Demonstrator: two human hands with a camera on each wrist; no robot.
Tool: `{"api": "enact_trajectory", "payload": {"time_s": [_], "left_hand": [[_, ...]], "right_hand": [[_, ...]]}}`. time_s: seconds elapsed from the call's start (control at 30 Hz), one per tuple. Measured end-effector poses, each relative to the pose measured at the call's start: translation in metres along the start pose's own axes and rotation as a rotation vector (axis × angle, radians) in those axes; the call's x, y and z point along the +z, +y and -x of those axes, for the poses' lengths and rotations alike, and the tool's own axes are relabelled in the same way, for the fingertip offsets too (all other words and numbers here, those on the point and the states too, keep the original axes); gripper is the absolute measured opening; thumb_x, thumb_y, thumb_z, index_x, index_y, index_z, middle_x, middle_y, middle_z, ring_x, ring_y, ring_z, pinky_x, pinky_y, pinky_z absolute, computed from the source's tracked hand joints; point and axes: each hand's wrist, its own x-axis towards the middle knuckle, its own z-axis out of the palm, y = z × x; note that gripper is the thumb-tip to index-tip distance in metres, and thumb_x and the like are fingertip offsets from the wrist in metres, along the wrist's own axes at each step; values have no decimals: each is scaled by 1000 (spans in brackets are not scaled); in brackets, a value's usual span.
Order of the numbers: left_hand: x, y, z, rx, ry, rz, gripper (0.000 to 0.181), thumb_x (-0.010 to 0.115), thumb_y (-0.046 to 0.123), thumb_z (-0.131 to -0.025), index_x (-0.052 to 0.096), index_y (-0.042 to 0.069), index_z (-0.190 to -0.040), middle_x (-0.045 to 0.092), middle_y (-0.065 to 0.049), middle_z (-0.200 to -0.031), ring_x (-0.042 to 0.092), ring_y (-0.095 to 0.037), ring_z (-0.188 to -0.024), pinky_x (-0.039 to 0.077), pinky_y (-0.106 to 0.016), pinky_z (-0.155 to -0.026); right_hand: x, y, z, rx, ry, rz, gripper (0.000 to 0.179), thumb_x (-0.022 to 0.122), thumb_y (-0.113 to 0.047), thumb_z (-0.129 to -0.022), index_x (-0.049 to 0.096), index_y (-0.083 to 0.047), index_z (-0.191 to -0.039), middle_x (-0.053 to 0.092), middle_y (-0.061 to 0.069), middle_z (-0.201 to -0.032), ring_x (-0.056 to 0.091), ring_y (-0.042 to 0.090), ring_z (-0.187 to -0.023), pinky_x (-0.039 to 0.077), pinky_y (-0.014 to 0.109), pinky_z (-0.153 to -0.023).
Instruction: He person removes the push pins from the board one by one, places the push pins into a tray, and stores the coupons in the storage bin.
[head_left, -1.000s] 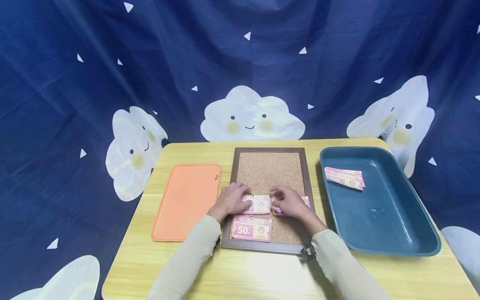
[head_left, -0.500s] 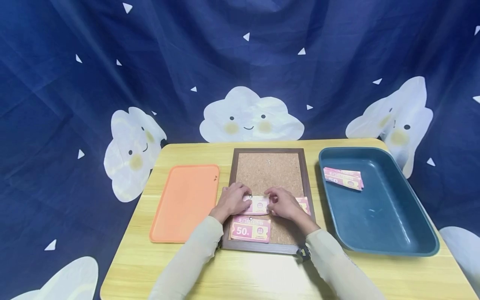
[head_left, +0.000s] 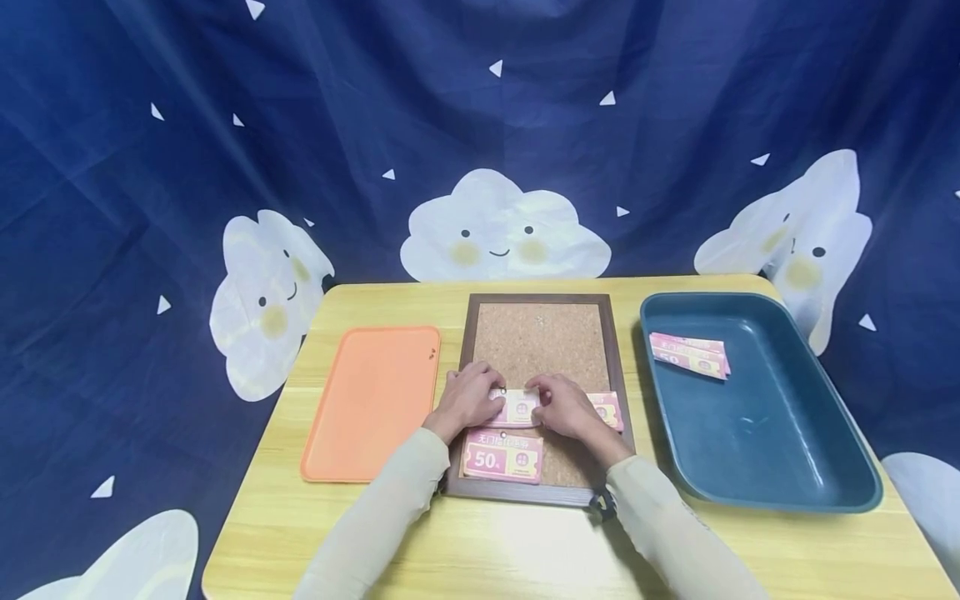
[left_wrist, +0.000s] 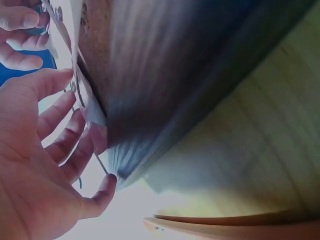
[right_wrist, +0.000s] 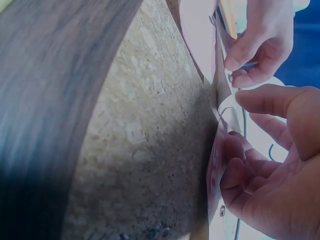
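Observation:
A pink coupon (head_left: 519,408) lies on the cork board (head_left: 540,346), with a small pin (head_left: 503,390) at its top edge. My left hand (head_left: 472,396) holds this coupon's left end, thumb and fingers curled close to the pin. At its right end, my right hand (head_left: 564,404) pinches the coupon with thumb and bent fingers. In the right wrist view the paper (right_wrist: 229,116) bows up beside the right fingers. Below lies a second pinned coupon (head_left: 502,457) reading 50. A third coupon (head_left: 606,410) is partly hidden by my right hand.
An orange tray (head_left: 372,404) with a few small dark bits at its upper right corner lies left of the board. On the right stands a deep teal bin (head_left: 772,433) with several coupons (head_left: 690,356) in it. A dark frame (head_left: 525,492) edges the board.
My right hand has moved left, off the right-hand coupon and onto the right end of the middle one. The left hand has stayed in place.

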Motion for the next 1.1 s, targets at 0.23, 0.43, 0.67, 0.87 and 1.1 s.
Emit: {"api": "enact_trajectory", "payload": {"time_s": [0.23,0.43,0.67,0.87,1.1], "left_hand": [[-3,6,-1,-8,-40,-11,28,67,34,-81,69,24,-107,59,5,-112,53,-18,-109,37,-43,-85],[-9,10,-3,-30,-81,1,29,68,35,-80,68,23,-107,58,4,-113,52,-17,-108,37,-44,-85],[-15,12,-4,-43,-113,25,30,68,36,-81,69,21,-107,57,3,-114,52,-17,-110,36,-47,-86],[-12,12,-4,-47,-74,12,26,68,31,-80,69,22,-105,59,3,-114,52,-20,-112,37,-47,-88],[-7,10,-3,-41,-21,6,21,67,28,-81,70,23,-101,60,3,-111,54,-20,-110,38,-47,-86]], "right_hand": [[3,2,0,-11,12,4,41,74,-8,-73,67,-19,-111,62,3,-95,55,17,-87,44,35,-77],[4,1,-2,-5,16,-21,35,71,-11,-78,68,-21,-112,64,0,-96,57,16,-89,46,38,-81],[4,0,-3,9,23,-64,25,67,-14,-84,71,-23,-107,66,-1,-94,61,16,-89,47,38,-80],[7,-1,-3,28,1,-96,23,64,-16,-85,73,-25,-104,68,-1,-97,60,16,-90,46,36,-79],[10,-3,-3,45,-16,-73,25,69,-17,-82,71,-24,-105,60,-2,-85,53,15,-79,41,31,-70]]}}
